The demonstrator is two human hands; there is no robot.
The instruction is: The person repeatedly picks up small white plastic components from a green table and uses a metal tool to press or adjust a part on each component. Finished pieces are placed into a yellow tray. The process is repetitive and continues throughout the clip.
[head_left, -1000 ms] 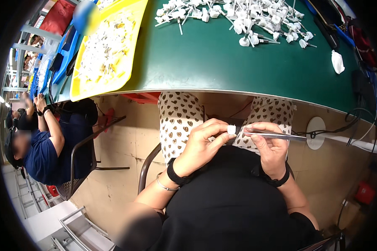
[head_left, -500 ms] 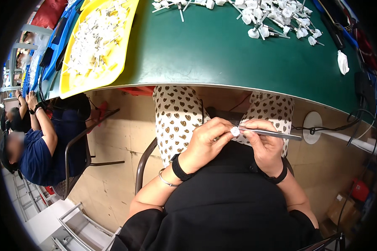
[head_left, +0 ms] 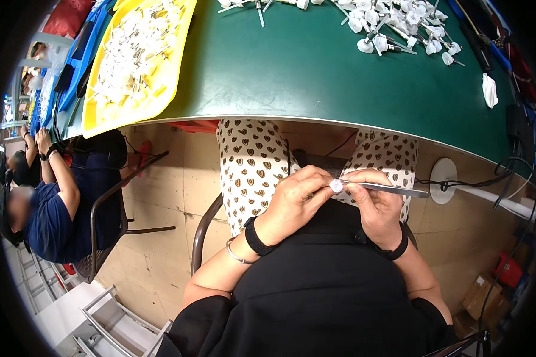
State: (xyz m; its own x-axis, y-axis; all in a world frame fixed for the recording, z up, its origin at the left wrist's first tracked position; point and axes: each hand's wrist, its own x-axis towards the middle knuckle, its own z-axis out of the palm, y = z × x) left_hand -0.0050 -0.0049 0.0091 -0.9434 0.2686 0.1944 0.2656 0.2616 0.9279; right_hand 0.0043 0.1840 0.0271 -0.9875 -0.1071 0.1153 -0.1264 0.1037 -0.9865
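Since a second ago the small white piece (head_left: pixel 336 185) has turned its round face upward, and the two hands have come closer together. The left hand (head_left: pixel 299 195) has its thumb and fingers pinched nearly closed on that piece, over the lap, in front of the table (head_left: pixel 268 83). The right hand (head_left: pixel 378 199) holds slim metal tweezers (head_left: pixel 396 190), fingers closed around them, the tip at the piece's upper edge; I can't tell whether it touches. On the table sit a yellow tray (head_left: pixel 155 107) of small parts and a loose pile of white-headed parts (head_left: pixel 413 18).
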